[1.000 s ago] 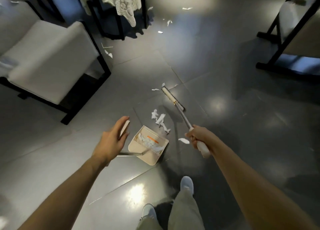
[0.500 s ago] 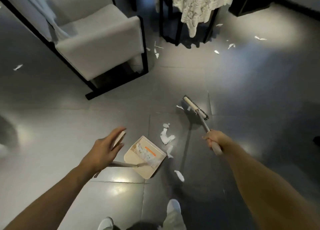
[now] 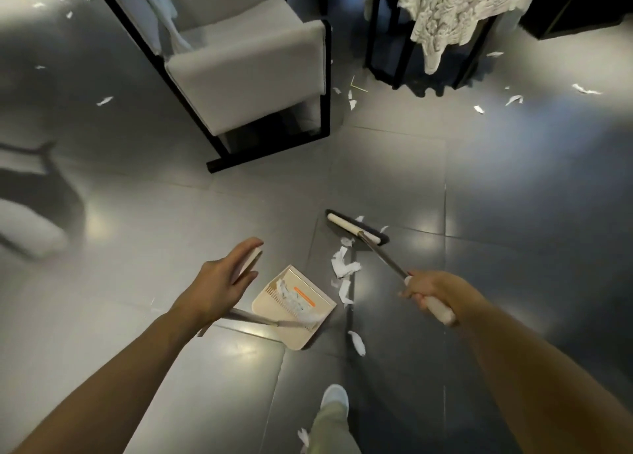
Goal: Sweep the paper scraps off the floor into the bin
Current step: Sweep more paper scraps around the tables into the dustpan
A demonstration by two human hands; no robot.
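Several paper scraps [image 3: 344,267] are lying on the floor [image 3: 513,282] at two o'clock of the dustpan [image 3: 318,308], more sitting inside it. Fingers of the left hand [image 3: 219,282] are pinching its long handle; fingers of the right hand [image 3: 431,291] are gripping the broom [image 3: 351,228], its head at the scraps' twelve o'clock.

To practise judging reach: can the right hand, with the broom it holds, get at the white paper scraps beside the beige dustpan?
Probably yes: the right hand grips the cream-headed broom, whose head sits just beyond the torn white paper scraps, with only bare floor between.
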